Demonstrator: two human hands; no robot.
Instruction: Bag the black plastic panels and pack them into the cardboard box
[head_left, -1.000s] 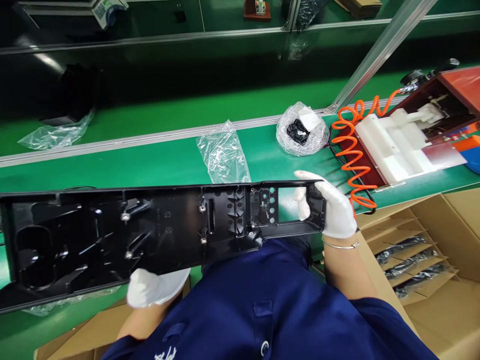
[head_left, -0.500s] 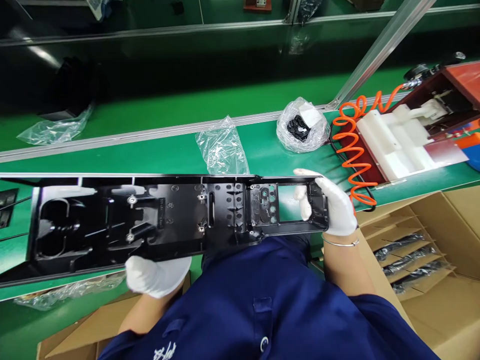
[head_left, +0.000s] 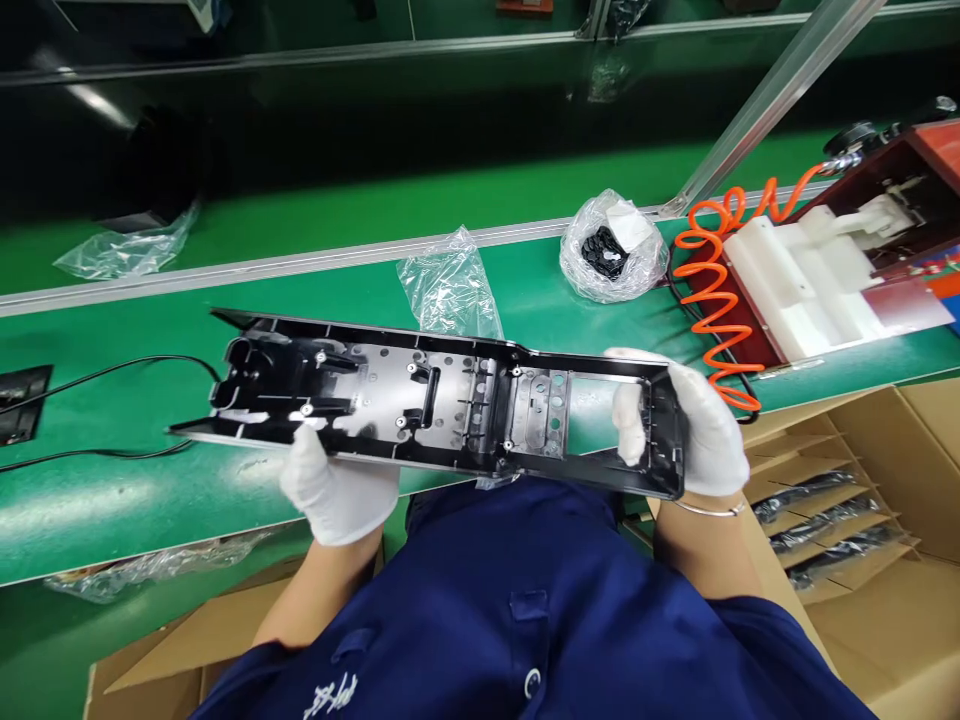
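Note:
A long black plastic housing (head_left: 382, 395) is held up in front of my body, its ribbed hollow inner side with screw posts facing me. My left hand (head_left: 341, 490), in a white glove, grips its near lower edge left of the middle; the thumb shows at the rim and the other fingers are hidden beneath. At the right end, my right hand (head_left: 709, 430), also white-gloved, is wrapped around the end wall. Some of its fingers show through the rectangular opening there. The housing's left end is tilted away from me.
Behind lie a flat clear plastic bag (head_left: 450, 290) and a bag of small black parts (head_left: 604, 252). At right, an orange coiled hose (head_left: 709, 290) runs beside a red fixture with white blocks (head_left: 806, 285). A divided cardboard box (head_left: 855, 500) stands below; black cables (head_left: 135, 360) lie left.
The housing's left end has swung away and lower, so the whole part now appears shorter and uncovers the cables. My left hand has risen slightly and its thumb now overlaps the rim.

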